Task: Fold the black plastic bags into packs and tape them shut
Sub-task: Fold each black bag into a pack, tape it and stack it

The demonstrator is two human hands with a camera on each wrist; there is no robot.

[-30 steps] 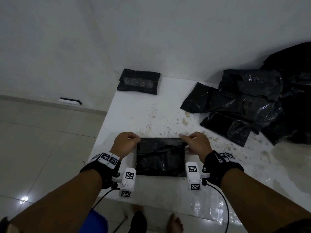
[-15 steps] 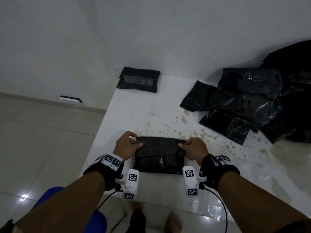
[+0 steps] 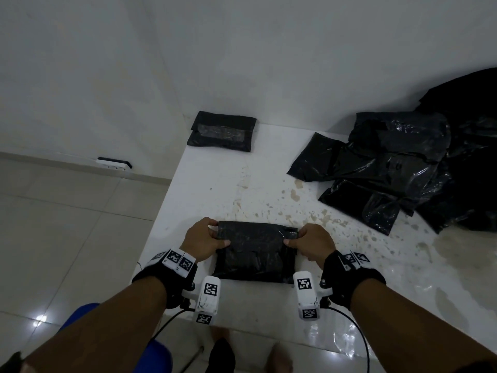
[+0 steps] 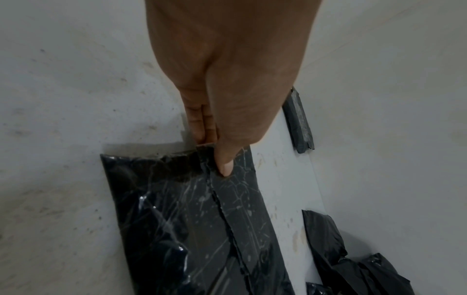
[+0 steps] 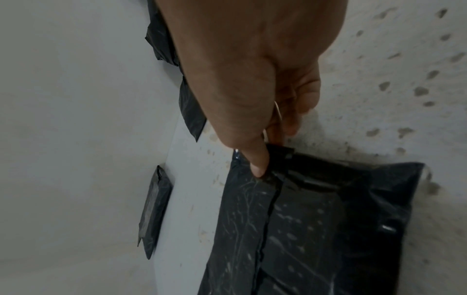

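A black plastic bag pack (image 3: 255, 254) lies on the white table (image 3: 215, 184) near its front edge. My left hand (image 3: 215, 236) pinches the far flap at the pack's left end, thumb on top (image 4: 223, 165), fingers underneath. At the right end my right hand (image 3: 291, 238) pinches the same flap, its thumb (image 5: 257, 163) pressed on the plastic. The flap (image 3: 255, 232) is folded toward me over the pack's far half. The same pack fills the lower part of both wrist views (image 4: 202, 229) (image 5: 316, 229).
A taped black pack (image 3: 222, 131) lies at the table's far left corner against the wall. A heap of loose black bags (image 3: 390, 168) covers the far right. The table's left edge drops to a tiled floor (image 3: 67, 224). My feet show below the front edge.
Both hands have drawn the pack's far flap toward me and folded it over the pack, which now looks narrower front to back. The hands have come slightly nearer to me.
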